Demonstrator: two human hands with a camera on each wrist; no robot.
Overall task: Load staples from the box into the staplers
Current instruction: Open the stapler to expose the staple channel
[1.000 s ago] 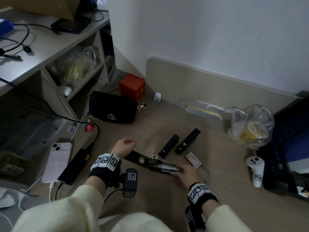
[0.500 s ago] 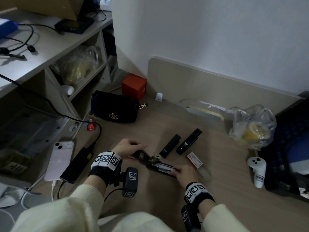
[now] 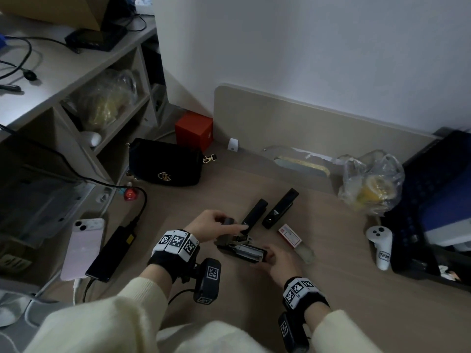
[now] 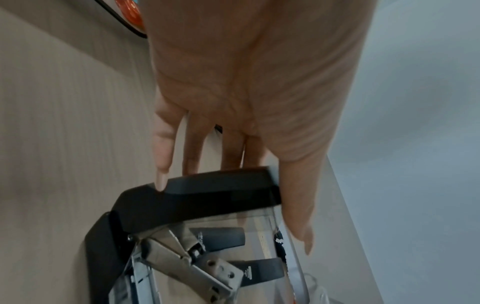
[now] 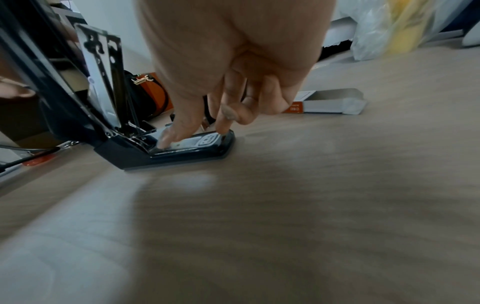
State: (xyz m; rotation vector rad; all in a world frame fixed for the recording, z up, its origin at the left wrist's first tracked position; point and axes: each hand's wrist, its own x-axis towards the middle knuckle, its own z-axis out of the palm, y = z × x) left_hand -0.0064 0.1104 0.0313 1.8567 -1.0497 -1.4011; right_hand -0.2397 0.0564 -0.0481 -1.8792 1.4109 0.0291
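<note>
An opened black stapler lies on the desk in front of me. My left hand grips its black top cover, fingers over the far edge and thumb along the side, holding it raised over the metal magazine. The fingertips of my right hand hold the front end of the stapler base down on the desk. Two closed black staplers lie side by side just beyond. The red-and-white staple box sits to the right with its tray pulled out.
A black handbag and a red box stand at the back left. A pink phone and a black charging device lie at left. At right are a plastic bag, a white controller and a dark keyboard.
My left hand has swung the cover up from lying flat toward the base. The right hand has stayed at the stapler's front end.
</note>
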